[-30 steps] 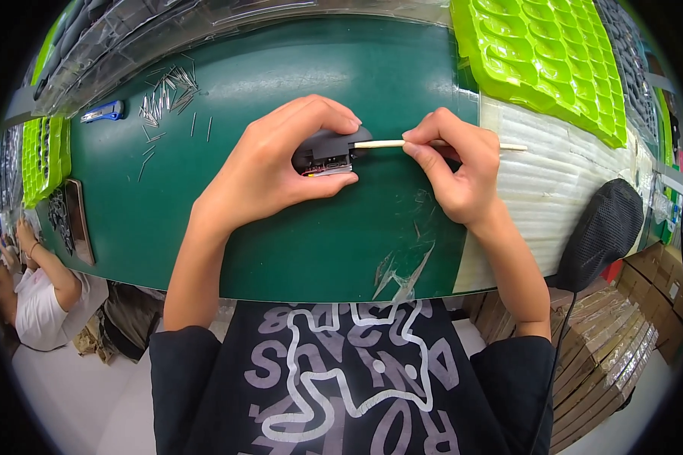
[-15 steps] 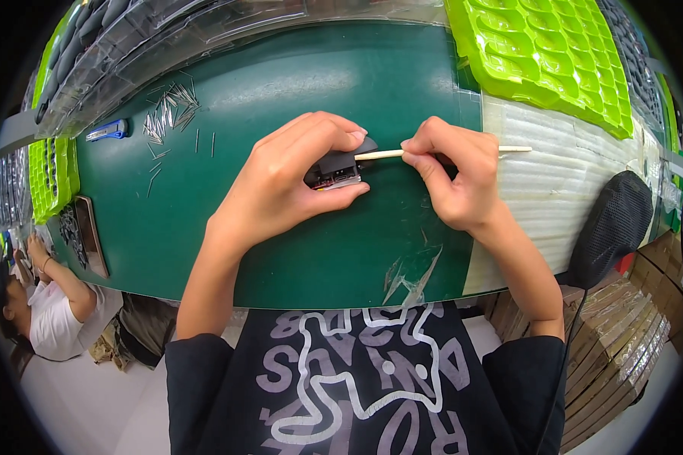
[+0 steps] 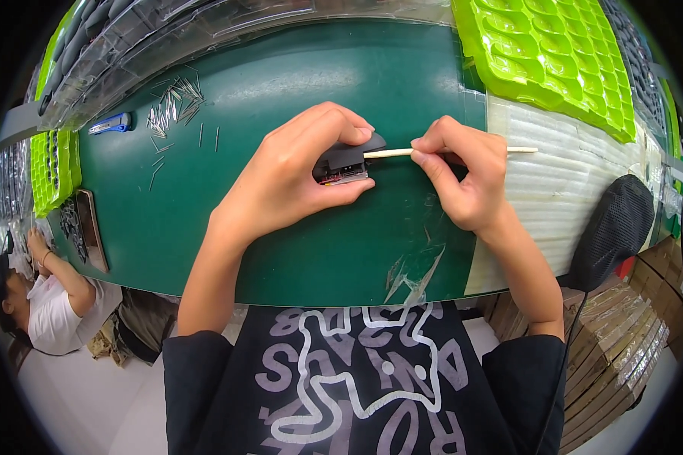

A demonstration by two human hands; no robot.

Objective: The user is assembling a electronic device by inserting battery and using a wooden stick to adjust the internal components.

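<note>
My left hand (image 3: 292,163) is closed around a dark grey rounded device (image 3: 344,157), its thumb below and its fingers above. Through the device's opened side, small electronic parts and a bit of red show. In my right hand (image 3: 476,171) a thin pale wooden stick (image 3: 391,153) is pinched between thumb and fingertips. Its left tip meets the right side of the device, just under the curved cover; whether it reaches inside I cannot tell. The stick's other end pokes out past the right hand. Both hands are above the green tabletop (image 3: 296,258).
Loose metal pins (image 3: 176,102) and a blue box cutter (image 3: 111,123) lie at far left. A phone (image 3: 91,230) rests near the left edge. Green moulded trays (image 3: 550,61) stand at the back right, beside white foam (image 3: 539,205) and a black mesh pouch (image 3: 613,227). Another person (image 3: 64,307) sits left.
The view has shifted slightly, and both hands appear a little farther right. The hold on the device and stick looks the same, with the stick's tip still against the device.
</note>
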